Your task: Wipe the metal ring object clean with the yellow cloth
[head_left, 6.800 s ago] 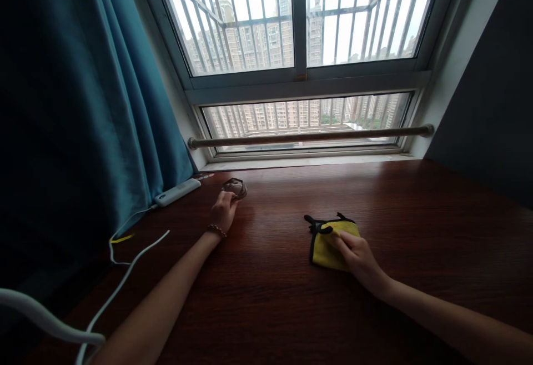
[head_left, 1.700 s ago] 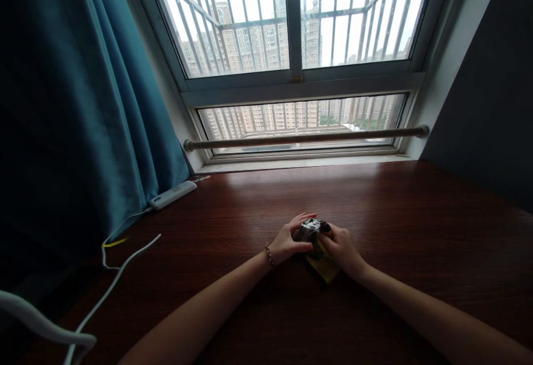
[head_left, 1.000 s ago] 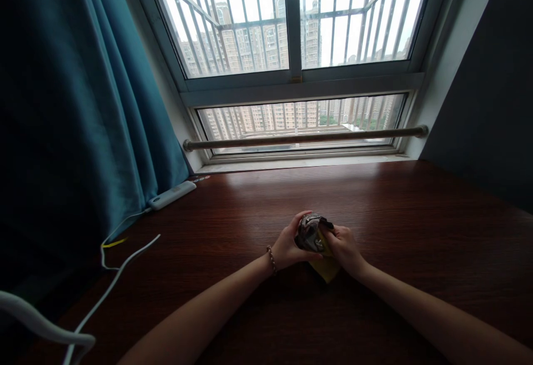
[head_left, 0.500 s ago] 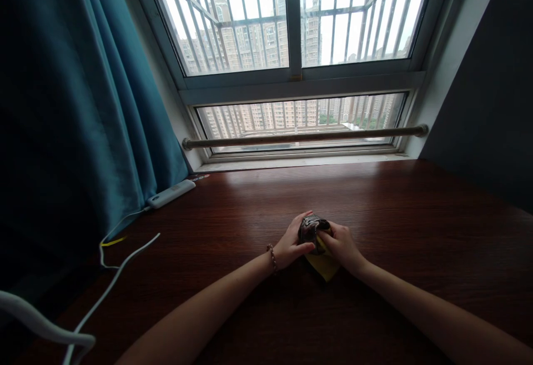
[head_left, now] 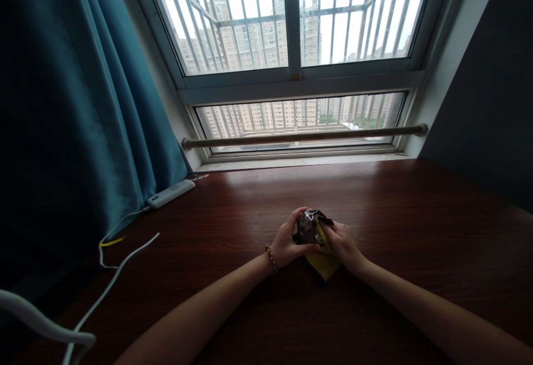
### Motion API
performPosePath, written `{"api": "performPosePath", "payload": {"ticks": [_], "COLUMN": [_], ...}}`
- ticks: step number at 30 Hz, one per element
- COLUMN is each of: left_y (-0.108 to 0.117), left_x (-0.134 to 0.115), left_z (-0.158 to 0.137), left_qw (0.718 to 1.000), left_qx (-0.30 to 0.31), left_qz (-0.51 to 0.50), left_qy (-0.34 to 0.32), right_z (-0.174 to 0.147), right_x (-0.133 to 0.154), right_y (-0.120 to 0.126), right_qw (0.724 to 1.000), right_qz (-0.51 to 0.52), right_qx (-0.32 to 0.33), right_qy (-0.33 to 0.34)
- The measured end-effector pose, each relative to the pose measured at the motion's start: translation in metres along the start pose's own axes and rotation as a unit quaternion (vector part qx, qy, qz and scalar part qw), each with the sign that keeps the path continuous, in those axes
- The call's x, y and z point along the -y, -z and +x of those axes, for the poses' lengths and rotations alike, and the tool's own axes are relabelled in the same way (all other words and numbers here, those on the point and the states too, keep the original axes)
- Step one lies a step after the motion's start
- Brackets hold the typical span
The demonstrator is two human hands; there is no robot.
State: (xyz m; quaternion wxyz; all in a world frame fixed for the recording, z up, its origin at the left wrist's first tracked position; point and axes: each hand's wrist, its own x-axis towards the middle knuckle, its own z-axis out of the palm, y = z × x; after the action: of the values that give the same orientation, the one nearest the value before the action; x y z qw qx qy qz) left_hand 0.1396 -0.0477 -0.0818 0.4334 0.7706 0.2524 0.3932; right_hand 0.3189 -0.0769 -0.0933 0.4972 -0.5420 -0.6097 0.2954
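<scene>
My left hand (head_left: 288,243), with a beaded bracelet at its wrist, curves around the left side of a dark, shiny, rounded object (head_left: 308,226). Its fingers lie along the far edge and the thumb along the near edge. Against the object's right side, my right hand (head_left: 343,247) grips a yellow cloth (head_left: 323,265) and presses part of it onto the dark surface. A loose corner of the cloth hangs toward me. The object's exact kind cannot be made out, and its underside is hidden.
Beneath my hands is a reddish-brown wooden tabletop (head_left: 233,204). A white power strip (head_left: 171,194) and white cable (head_left: 120,273) lie at left beside a blue curtain (head_left: 112,104). Beyond the table, a metal rail (head_left: 300,137) crosses the barred window (head_left: 245,20).
The dark object has turned a little between my hands and its reflections have shifted. My left hand has shifted slightly left, and the right stays almost in place.
</scene>
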Motion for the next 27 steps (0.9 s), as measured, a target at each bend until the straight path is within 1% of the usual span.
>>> {"api": "performPosePath", "payload": {"ticks": [7,13,18,22,27], "left_y": [0.004,0.006,0.006,0.001,-0.005], "left_x": [0.006,0.007,0.010,0.011,0.008], "left_z": [0.001,0.005,0.004,0.002,0.000], "left_qw": [0.998,0.997,0.998,0.999,0.999], "left_qx": [-0.016,0.004,0.011,0.021,-0.005], "left_qz": [-0.024,-0.043,-0.033,0.002,0.031], "left_qy": [0.047,0.064,0.056,0.036,0.018], "right_z": [-0.002,-0.002,0.001,0.004,0.006], "right_x": [0.002,0.005,0.003,0.000,-0.006], "right_y": [0.001,0.003,0.003,0.002,0.002], "right_qw": [1.000,0.999,0.999,0.999,0.999], "right_qz": [0.004,-0.014,-0.030,-0.023,-0.011], "right_qx": [0.010,0.034,0.035,0.036,0.034], "right_qy": [0.006,0.014,0.009,0.002,-0.008]}}
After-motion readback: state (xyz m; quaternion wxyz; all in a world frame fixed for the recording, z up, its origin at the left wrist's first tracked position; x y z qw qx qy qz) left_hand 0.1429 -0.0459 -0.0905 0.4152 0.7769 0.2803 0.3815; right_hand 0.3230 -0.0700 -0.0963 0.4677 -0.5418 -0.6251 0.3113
